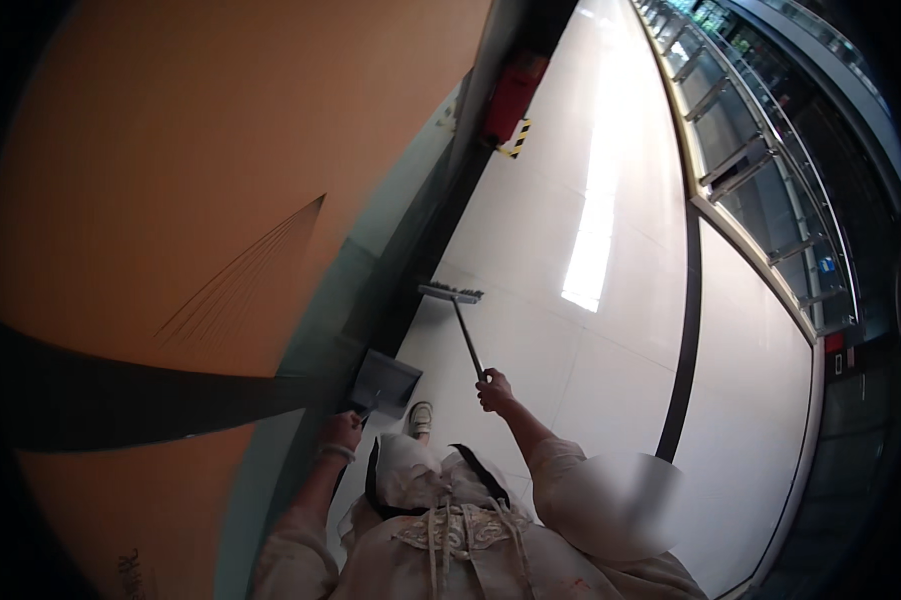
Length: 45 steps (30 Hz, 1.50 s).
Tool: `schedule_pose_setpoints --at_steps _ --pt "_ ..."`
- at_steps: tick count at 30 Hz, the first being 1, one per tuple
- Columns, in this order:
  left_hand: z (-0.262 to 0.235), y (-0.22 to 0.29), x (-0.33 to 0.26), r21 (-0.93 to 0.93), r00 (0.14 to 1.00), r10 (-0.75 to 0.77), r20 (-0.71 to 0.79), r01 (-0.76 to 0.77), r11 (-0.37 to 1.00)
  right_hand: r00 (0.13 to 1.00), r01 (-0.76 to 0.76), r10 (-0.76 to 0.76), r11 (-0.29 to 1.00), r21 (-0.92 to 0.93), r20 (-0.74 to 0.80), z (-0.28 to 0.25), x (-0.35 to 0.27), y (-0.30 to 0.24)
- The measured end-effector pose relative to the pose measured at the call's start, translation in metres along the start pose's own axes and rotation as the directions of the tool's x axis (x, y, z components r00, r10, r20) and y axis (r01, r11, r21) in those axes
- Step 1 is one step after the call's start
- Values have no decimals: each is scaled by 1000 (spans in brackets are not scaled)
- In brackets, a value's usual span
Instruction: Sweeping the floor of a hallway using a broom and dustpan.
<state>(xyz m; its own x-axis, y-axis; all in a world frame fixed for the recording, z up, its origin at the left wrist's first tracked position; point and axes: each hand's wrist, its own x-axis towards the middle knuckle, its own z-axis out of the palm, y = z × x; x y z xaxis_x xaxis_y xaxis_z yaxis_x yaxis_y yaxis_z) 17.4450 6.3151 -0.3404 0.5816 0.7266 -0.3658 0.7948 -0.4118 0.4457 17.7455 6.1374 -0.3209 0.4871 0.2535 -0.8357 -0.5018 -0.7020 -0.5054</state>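
My right hand (493,391) is closed round the upper end of a broom's thin handle. The broom (451,293) has a wide grey head with dark bristles, resting at the dark border strip of the floor, ahead of me. Low on the left, my left hand (342,430) grips the handle of a dustpan (386,384). This dustpan is dark grey and sits beside the wall, just ahead of my shoe (422,417). A clear gap separates broom head and dustpan. Whether any dirt lies in the pan, I cannot tell.
An orange wall (221,120) with a dark band runs along my left. Farther ahead, a red box (516,97) stands against it, beside a yellow-and-black striped marking (520,139). Glossy white floor tiles (531,240) stretch ahead. A glass railing with metal posts (741,165) borders the right side.
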Motion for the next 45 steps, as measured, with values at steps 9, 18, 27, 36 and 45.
schedule_pose_setpoints --at_steps 9,18,27,36,45 --pt "-20 15 19 106 994 -63 87 53 993 955 -97 188 930 -354 231 20 -39 39" --pt "-22 19 21 130 994 -78 72 68 989 996 -52 68 973 -225 65 -27 -19 -25" --pt "-18 23 21 149 992 -97 81 84 985 975 -86 169 886 -456 145 23 -34 25" --pt "-14 36 12 73 993 -10 120 1 997 941 -194 201 980 -54 273 -78 -72 25" --pt "-5 95 42 164 981 129 146 -152 975 991 -110 94 977 185 96 -59 12 23"
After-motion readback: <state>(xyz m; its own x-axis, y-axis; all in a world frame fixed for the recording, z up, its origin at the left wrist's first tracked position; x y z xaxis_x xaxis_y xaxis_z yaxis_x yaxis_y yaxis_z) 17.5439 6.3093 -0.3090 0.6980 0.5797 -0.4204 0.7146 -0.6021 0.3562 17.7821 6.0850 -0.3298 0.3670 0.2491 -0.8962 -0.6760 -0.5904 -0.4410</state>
